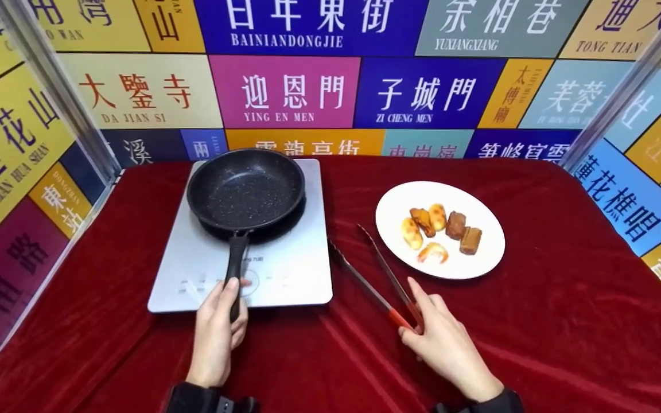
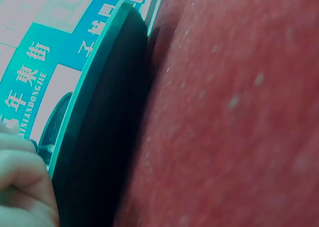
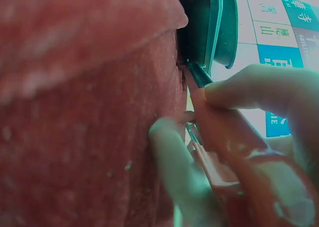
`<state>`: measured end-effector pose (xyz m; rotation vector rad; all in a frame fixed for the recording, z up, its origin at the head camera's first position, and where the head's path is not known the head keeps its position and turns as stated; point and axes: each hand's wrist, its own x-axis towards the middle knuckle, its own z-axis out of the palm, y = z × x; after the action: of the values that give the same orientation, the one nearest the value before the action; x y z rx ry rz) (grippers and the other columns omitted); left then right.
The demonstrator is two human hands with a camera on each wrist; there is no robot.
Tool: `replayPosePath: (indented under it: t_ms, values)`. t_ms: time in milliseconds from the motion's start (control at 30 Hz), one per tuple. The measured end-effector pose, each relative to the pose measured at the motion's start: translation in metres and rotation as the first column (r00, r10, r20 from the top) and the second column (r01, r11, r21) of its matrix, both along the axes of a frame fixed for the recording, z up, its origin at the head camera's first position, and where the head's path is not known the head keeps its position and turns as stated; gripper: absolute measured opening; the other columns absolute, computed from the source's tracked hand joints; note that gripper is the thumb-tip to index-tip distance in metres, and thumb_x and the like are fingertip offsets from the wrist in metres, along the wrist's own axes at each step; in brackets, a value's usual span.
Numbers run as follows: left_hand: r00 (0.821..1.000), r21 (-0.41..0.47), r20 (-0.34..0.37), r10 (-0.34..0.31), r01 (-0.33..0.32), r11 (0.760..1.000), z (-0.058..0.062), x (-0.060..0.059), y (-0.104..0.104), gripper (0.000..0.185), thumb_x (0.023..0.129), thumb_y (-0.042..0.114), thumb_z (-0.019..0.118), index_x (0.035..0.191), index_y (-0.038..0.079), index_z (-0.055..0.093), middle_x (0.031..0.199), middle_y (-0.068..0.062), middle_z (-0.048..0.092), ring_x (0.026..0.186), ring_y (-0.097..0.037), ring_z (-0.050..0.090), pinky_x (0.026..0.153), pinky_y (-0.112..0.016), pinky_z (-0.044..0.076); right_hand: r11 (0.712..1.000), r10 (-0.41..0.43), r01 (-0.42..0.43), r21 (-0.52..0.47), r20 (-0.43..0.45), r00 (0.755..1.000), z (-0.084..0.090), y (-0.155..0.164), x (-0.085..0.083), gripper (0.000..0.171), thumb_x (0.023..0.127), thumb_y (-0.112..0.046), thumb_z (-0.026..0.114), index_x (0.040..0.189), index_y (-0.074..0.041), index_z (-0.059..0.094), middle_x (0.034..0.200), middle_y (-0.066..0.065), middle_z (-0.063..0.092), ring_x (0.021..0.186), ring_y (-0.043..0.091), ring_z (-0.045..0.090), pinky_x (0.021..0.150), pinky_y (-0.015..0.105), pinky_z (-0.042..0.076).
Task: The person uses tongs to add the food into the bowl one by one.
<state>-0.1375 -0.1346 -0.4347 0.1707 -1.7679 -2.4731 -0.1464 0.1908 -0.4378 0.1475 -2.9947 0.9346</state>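
A black frying pan [image 1: 244,195] stands on a white induction cooktop [image 1: 302,281], its inside speckled and holding no food. My left hand [image 1: 216,332] grips the pan's black handle [image 1: 237,258], thumb on top. Metal tongs [image 1: 367,285] with red handles are in my right hand [image 1: 448,344], their arms spread and tips toward the cooktop's right edge. The right wrist view shows thumb and fingers around the red handle [image 3: 224,122]. Right of the tongs, a white plate [image 1: 474,203] bears yellowish browned pieces [image 1: 411,233], brown chunks [image 1: 470,241] and a shrimp [image 1: 433,253].
Dark red velvet cloth [image 1: 571,287] covers the table, with folds near the front. Behind stands a wall of coloured panels [image 1: 290,92] with Chinese lettering. Metal posts [image 1: 72,97] rise at the back corners. In the left wrist view, the cooktop's edge [image 2: 94,82] runs close beside the hand.
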Motion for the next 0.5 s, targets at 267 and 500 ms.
replayPosePath:
  t_ms: [267,500]
  values:
    - [0.998,-0.027,-0.005,0.059,-0.059,0.998,-0.003,0.0004,0.0018,0.046,0.089,0.041,0.051,0.096,-0.004,0.044,0.049,-0.001,0.026,0.035,-0.01,0.018,0.032,-0.027,0.011,0.997,0.058,-0.058,0.056,-0.001,0.998,-0.0021,0.0013,0.0005,0.085,0.069,-0.026,0.075,0.14,-0.016,0.029,0.091,-0.006,0.051,0.068,0.01,0.047,0.063,0.03,0.039]
    - [0.999,-0.043,0.018,0.051,-0.051,0.998,-0.0028,-0.0001,0.0038,0.048,0.088,0.043,0.052,0.095,-0.004,0.045,0.048,-0.001,0.027,0.035,-0.011,0.019,0.033,-0.026,0.012,0.99,0.124,-0.121,0.068,-0.048,0.991,-0.0019,0.0056,0.0009,0.078,0.071,-0.011,0.071,0.138,-0.008,0.031,0.076,-0.014,0.05,0.065,0.004,0.046,0.062,0.026,0.039]
